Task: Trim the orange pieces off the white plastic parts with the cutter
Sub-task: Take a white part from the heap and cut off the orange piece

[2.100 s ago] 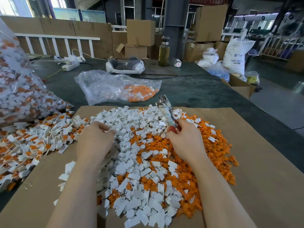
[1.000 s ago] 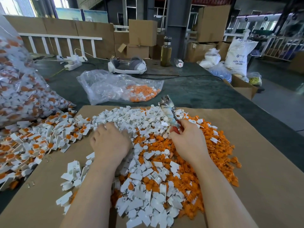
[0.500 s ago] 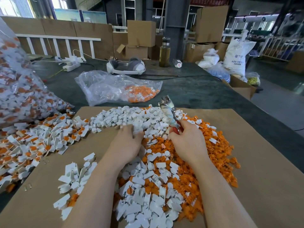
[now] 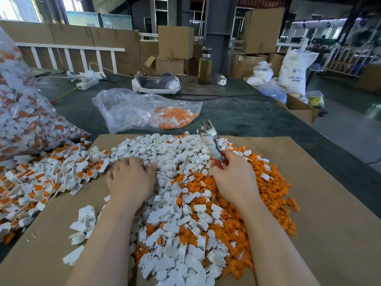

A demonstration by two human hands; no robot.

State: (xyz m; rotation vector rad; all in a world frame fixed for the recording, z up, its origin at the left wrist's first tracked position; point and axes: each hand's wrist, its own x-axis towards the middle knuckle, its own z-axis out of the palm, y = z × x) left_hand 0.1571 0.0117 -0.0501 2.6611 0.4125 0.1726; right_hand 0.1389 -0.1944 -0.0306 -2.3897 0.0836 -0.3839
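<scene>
Left hand, fingers spread flat, rakes light, rigid white plastic parts; right hand clamps the cutter pointing toward twelve o'clock; parts are best pinched by their white bodies.

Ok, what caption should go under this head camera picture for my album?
Right hand grips a red-handled metal cutter while the left hand rests on small white plastic parts beside orange offcuts.
</scene>
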